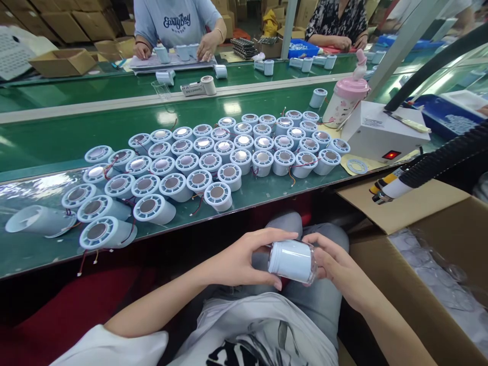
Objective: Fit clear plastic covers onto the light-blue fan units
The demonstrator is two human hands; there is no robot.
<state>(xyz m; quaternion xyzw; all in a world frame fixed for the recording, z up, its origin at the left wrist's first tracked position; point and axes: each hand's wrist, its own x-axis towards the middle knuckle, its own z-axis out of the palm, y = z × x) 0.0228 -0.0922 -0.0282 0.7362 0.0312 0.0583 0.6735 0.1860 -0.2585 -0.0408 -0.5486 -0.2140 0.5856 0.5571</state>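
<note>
Over my lap, both hands grip one pale blue cylindrical housing (292, 260) lying on its side. My left hand (244, 259) wraps its left end with the thumb on top. My right hand (335, 267) cups its right end, where clear plastic shows. On the green table (267, 190) in front of me stand several matching blue housings (217, 195) with round metallic tops and red wires, packed in rows.
A white box with a red lit switch (381, 134) and a pink-lidded bottle (348, 99) sit at right. A black hose with a tool tip (392, 188) hangs over an open cardboard box (438, 264). Two people work across a second green table (114, 84).
</note>
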